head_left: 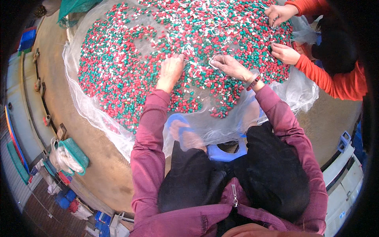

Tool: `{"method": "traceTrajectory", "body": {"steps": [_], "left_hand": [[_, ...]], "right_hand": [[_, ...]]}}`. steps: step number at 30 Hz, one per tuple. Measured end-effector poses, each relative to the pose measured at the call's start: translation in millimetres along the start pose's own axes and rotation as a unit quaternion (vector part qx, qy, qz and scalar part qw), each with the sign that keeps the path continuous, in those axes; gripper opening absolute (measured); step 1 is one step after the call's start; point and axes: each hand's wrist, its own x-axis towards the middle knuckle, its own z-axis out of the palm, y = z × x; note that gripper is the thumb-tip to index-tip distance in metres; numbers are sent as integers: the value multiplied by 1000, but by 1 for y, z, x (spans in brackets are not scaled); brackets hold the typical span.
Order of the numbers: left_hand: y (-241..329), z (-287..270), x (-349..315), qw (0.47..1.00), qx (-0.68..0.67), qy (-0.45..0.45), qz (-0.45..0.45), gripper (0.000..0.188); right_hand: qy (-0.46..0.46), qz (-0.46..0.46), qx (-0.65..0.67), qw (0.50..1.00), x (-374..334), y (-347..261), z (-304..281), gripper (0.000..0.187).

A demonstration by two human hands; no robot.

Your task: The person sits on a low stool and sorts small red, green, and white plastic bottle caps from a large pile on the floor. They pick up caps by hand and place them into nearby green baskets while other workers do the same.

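Both hands are working low over the pile of small red, green and white pieces [126, 79], which is spread on a white mesh sheet [85, 112] on the floor [106, 166]. Right hand [231, 67] pinches a thin white loop [210, 63] between thumb and fingers, just above the pieces near the middle. Left hand [172, 70] is curled, fingertips together at the pile; can't tell if they grip anything. More white strips [197, 71] lie between the two hands. Co-worker's hands [287, 54] reach in at the right edge, orange sleeves [333, 81]. Blue stool [225, 153] under the person.
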Motion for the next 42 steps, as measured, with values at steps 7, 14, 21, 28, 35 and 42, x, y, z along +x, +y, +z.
{"method": "traceTrajectory", "body": {"steps": [7,14,21,28,35,42], "left_hand": [[0,-21,-8,975,-180,-51,-116,33],[13,-50,-23,473,-850,-123,-199,35],[25,-47,-24,290,-936,-135,-149,20],[42,-39,-30,822,-546,-114,-117,23],[62,-44,-28,922,-373,-90,-53,22],[75,-49,-28,957,-282,68,6,11]], "right_hand": [[-114,167,377,904,-4,2,-4,37],[-94,27,209,973,-15,3,-2,26],[-60,80,432,896,-18,-10,8,29],[-20,70,422,904,-17,-3,8,20],[40,45,514,856,-12,7,11,14],[6,66,528,847,-19,-6,8,14]]}}
